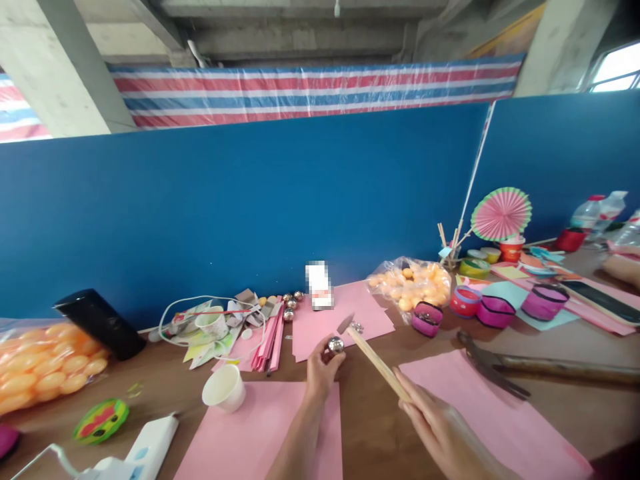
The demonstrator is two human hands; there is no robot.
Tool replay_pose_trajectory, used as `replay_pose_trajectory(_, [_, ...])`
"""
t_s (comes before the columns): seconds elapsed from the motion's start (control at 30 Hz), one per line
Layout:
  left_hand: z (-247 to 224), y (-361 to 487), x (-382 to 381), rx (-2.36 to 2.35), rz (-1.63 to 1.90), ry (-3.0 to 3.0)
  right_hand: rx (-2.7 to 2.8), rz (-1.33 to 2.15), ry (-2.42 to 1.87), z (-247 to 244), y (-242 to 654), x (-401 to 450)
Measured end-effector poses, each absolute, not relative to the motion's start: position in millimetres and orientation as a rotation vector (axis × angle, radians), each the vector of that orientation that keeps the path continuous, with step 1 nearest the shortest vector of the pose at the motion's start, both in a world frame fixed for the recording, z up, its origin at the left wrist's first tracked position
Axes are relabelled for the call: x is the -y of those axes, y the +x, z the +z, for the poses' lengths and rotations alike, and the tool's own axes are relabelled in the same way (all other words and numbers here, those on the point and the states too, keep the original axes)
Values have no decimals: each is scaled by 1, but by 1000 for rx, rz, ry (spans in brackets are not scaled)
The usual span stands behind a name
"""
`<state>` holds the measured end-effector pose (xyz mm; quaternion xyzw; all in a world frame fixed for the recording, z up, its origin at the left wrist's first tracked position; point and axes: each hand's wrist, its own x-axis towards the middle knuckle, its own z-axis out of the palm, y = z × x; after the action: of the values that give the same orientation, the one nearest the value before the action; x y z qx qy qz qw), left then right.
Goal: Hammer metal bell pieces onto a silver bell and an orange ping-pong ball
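Observation:
Between the fingertips of my left hand (323,370) is a shiny silver ball (335,345), held just above the brown table. My right hand (433,417) is closed around the light wooden handle of a small hammer (380,363). The hammer's dark head is just up and to the right of the ball, with a small gap between them. Several small shiny pieces (357,327) lie behind the hammer head on a pink sheet (345,307). A white paper cup (224,388) stands left of my left hand, at the corner of another pink sheet (260,427).
A claw hammer (550,368) lies at the right on the table (373,433). Bags of orange balls (415,283) are at both sides. A purple pouch (427,319), silver balls (289,307), a white power strip (153,450) and a black cylinder (103,327) surround the work area. Another person's hand (623,267) is far right.

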<state>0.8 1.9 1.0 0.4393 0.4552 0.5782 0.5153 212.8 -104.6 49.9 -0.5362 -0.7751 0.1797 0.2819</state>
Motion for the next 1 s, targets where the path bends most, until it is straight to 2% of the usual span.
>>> replay_pose_trajectory(0.57, [9, 3, 2, -1124, 1475, 1128, 2059, 448, -1423, 52, 208, 107])
replay_pose_trajectory(1.0, [14, 3, 7, -1164, 1401, 1082, 2009, 429, -1417, 62, 209, 111])
